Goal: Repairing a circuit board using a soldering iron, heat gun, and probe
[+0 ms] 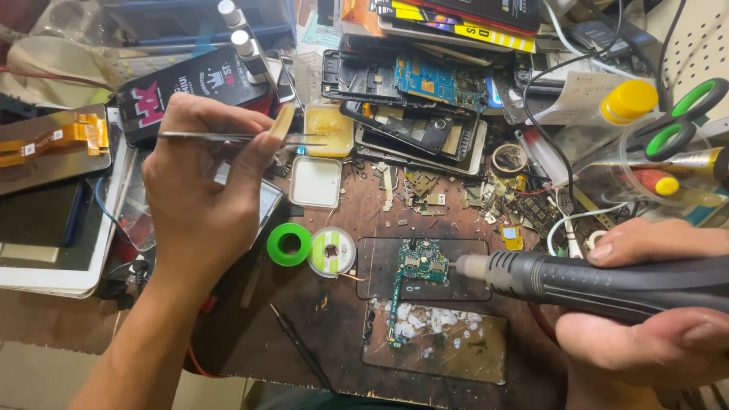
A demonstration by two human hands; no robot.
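Gripped in my right hand, low at the right edge, is a dark hot-air handle, fingers wrapped fully around it; its pale nozzle lies level, right at the upper end of a green circuit board. That board rests on a dark plate on the cluttered brown bench. My left hand is raised well to the left, thumb and fingers pinched on metal tweezers whose tips reach over an open tin of yellow flux. Between the hands lie a green tape roll and a solder-wick spool, just beside each other.
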